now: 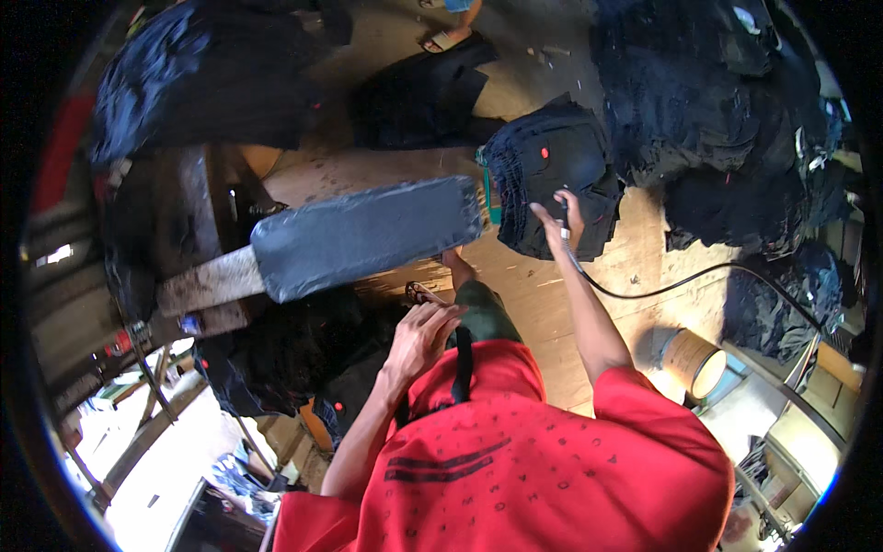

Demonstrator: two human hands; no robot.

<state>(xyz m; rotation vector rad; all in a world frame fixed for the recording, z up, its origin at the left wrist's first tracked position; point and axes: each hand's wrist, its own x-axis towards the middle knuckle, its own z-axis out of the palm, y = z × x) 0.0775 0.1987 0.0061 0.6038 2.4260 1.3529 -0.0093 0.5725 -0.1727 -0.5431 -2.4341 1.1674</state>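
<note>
- The right hand (pixel 563 219) is stretched forward on a straight arm, closed around a dark handle (pixel 563 213) with a black cable (pixel 699 276) trailing off it to the right across the floor.
- That hand sits over the front edge of a stack of dark folded garments (pixel 552 175), which shows small red tags.
- The left hand (pixel 421 336) is raised near the chest, elbow bent, fingers loosely curled and holding nothing.
- A long padded board (pixel 368 235), covered in grey-blue cloth, lies just left of the stack and slants down to a bare wooden arm at its left end.
- More dark garments (pixel 736 138) are heaped on the wooden floor to the right and behind.
- A brown drum (pixel 694 362) stands at the lower right, near the cable.
- Another person's sandalled foot (pixel 448 39) shows at the top.
</note>
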